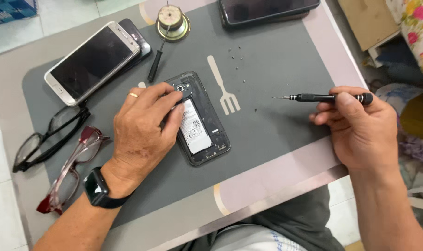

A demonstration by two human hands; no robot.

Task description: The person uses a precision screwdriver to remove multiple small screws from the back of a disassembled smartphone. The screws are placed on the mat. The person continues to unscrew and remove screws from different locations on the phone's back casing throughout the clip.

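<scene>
While opened phone (203, 125) lies backless, white battery (194, 128) exposed, left hand (142, 135) touching

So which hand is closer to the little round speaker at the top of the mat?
Left. The left hand rests on the opened phone just below the speaker; the right hand holds a screwdriver far off right.

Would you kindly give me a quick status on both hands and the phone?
Left hand resting on opened phone, fingertips near camera end. Right hand holding screwdriver level, clear of phone. Loose screws scattered on mat.
</scene>
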